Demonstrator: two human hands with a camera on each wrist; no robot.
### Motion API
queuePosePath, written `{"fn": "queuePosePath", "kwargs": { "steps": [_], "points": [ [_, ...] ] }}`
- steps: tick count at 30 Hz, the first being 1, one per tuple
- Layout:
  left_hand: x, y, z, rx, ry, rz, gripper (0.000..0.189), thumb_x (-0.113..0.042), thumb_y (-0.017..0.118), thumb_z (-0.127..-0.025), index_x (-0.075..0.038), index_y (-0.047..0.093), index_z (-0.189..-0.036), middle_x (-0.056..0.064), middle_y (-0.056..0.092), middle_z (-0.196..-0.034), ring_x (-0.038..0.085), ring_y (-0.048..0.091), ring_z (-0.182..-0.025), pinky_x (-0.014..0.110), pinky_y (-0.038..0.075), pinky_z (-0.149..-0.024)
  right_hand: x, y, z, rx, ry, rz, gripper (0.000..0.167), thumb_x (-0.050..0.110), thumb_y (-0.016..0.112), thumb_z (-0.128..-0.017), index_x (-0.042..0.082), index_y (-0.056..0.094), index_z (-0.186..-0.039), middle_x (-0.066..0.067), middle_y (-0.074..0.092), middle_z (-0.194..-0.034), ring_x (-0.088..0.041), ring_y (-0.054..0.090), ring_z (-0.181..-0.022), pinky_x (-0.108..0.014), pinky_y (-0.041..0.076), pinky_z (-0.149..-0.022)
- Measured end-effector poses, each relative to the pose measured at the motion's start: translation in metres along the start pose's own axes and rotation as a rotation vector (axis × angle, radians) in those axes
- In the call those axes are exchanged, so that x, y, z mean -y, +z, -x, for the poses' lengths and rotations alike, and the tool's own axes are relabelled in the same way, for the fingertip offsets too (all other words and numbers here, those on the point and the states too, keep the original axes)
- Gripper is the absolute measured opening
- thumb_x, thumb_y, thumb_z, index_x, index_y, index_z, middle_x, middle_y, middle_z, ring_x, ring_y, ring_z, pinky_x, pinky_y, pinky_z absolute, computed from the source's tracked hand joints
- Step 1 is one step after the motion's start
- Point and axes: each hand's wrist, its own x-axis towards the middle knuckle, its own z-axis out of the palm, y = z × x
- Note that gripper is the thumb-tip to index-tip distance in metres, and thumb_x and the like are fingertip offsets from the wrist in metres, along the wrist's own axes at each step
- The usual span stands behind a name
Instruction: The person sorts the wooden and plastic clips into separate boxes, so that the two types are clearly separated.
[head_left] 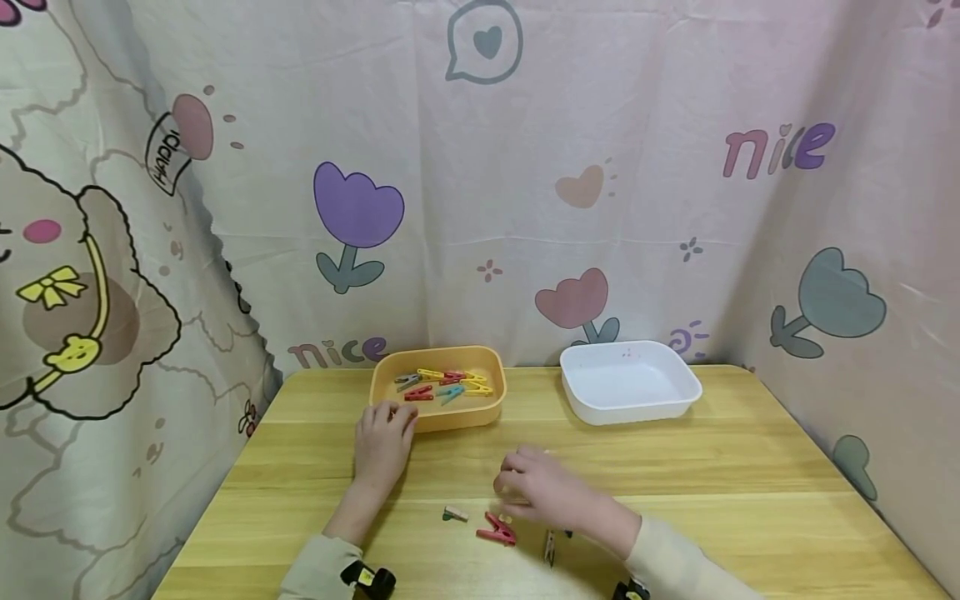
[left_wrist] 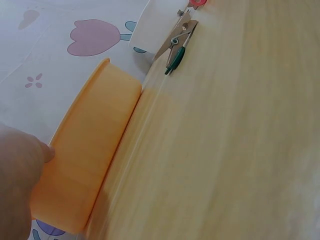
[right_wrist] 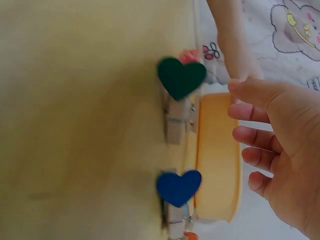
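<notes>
My left hand [head_left: 384, 442] grips the near left rim of an orange plastic tray [head_left: 461, 421]. In the left wrist view its thumb lies against the tray's outer wall, while the other fingers are mostly hidden. Several coloured plastic clothespins [head_left: 420, 394] lie in the tray. Over the table, my right hand [head_left: 551, 492] hangs with loosely bent fingers and nothing between them. Close by lie a red clothespin [head_left: 497, 531], a wooden clothespin with a green heart [right_wrist: 181, 78] and another wooden clothespin with a blue heart [right_wrist: 179, 188].
A white plastic tray [head_left: 630, 408] stands at the back right of the wooden table [head_left: 300, 483]. Behind the table hangs a printed curtain [head_left: 480, 192], which also runs along the left and right sides.
</notes>
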Motion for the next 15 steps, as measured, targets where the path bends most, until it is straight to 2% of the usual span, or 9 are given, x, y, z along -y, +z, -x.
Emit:
{"fn": "queuePosePath", "kwargs": {
  "steps": [6, 10, 15],
  "points": [
    [0.0, 0.0, 0.0, -0.001, 0.001, -0.007, 0.014, -0.019, 0.075, -0.085, -0.017, 0.072, -0.098, 0.01, 0.063, -0.096, 0.03, 0.051, -0.087, 0.044, 0.044, -0.074, 0.009, 0.003, 0.009, 0.027, -0.036, 0.031, 0.022, 0.044, 0.07, -0.086, 0.024, 0.067, -0.094, 0.011, 0.058, -0.095, -0.004, 0.05, -0.086, -0.022, 0.046, -0.077],
    [0.001, 0.0, 0.0, -0.005, 0.005, -0.009, 0.014, -0.019, 0.076, -0.085, -0.017, 0.072, -0.098, 0.009, 0.063, -0.096, 0.03, 0.052, -0.087, 0.044, 0.044, -0.074, 0.013, 0.005, 0.013, 0.048, -0.053, 0.024, 0.026, 0.051, 0.068, -0.086, 0.025, 0.065, -0.089, 0.013, 0.056, -0.091, -0.003, 0.044, -0.082, -0.018, 0.041, -0.073],
    [0.001, 0.001, 0.0, -0.006, 0.007, -0.008, 0.014, -0.019, 0.076, -0.085, -0.017, 0.072, -0.098, 0.009, 0.062, -0.097, 0.03, 0.052, -0.087, 0.044, 0.043, -0.074, 0.015, 0.008, 0.016, 0.081, -0.07, 0.01, 0.03, 0.054, 0.068, -0.084, 0.025, 0.061, -0.083, 0.015, 0.05, -0.086, -0.002, 0.038, -0.08, -0.019, 0.036, -0.075]
  ]
}}
